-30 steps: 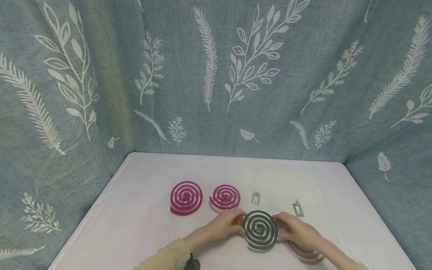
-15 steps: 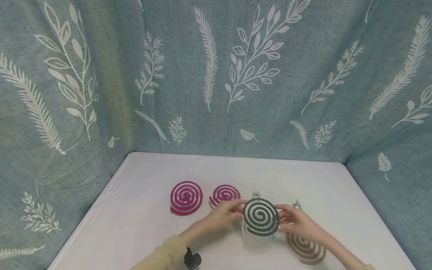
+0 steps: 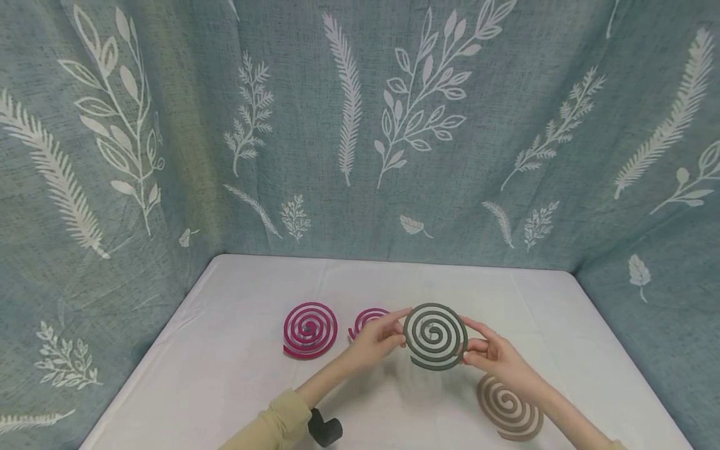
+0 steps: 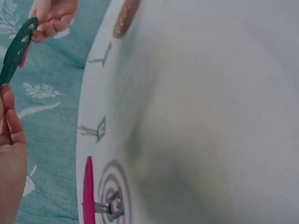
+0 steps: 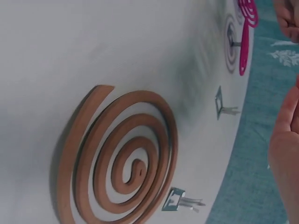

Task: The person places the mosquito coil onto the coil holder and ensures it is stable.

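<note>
Both hands hold a dark green mosquito coil (image 3: 434, 332) by opposite sides, raised above the white table with its spiral face toward the head camera. My left hand (image 3: 368, 344) pinches its left edge, and my right hand (image 3: 500, 359) pinches the right edge. The coil shows edge-on in the left wrist view. Beyond it stand two small metal coil stands; the right wrist view shows the farther stand (image 5: 218, 105) and the nearer stand (image 5: 175, 199), their prongs bare. In the head view the green coil and right hand cover them. A brown mosquito coil (image 3: 507, 402) lies below my right forearm.
Two pink mosquito coils sit raised on metal stands: the left pink coil (image 3: 309, 329) in full view, the other pink coil (image 3: 360, 320) partly behind my left hand. A black device (image 3: 325, 430) is by the left sleeve. A leaf-patterned curtain (image 3: 360, 125) borders the table (image 3: 253, 294).
Both hands have lifted the green coil up and away, from in front of the stands to over the left one. The brown coil is more uncovered, and the right pink coil more hidden.
</note>
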### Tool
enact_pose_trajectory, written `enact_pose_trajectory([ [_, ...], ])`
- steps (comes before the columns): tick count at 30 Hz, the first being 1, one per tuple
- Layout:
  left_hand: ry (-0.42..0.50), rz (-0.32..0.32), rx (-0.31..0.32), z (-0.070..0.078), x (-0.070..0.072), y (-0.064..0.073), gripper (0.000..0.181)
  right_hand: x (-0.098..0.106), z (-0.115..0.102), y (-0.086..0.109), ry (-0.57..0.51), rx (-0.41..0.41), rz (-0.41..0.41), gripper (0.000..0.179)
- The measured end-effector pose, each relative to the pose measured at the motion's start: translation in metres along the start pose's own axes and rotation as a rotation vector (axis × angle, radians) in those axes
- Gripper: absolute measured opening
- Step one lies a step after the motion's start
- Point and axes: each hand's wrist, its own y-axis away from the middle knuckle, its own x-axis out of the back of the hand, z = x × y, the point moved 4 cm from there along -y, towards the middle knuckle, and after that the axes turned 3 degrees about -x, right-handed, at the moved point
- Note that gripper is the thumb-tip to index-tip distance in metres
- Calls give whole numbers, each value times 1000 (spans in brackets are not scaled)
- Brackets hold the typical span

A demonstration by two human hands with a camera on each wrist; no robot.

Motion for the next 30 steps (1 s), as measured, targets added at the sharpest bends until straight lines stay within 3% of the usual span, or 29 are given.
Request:
enact_pose_trajectory([
  [7,98,126,-11,13,3,-5,44,-1,-9,-3,6,-33,118,73],
  [13,109,217,43,16,4,-7,39,0,-15,-7,38,-19,225,68],
  [18,138,185,65,16,3,-11,54,2,-17,-9,86,-14,299,64],
  [22,98,148,66,14,0,-16,67,5,-14,-11,95,-21,335,63],
  [30,23,139,44,3,-6,-24,72,14,-1,-17,107,-72,399,59],
])
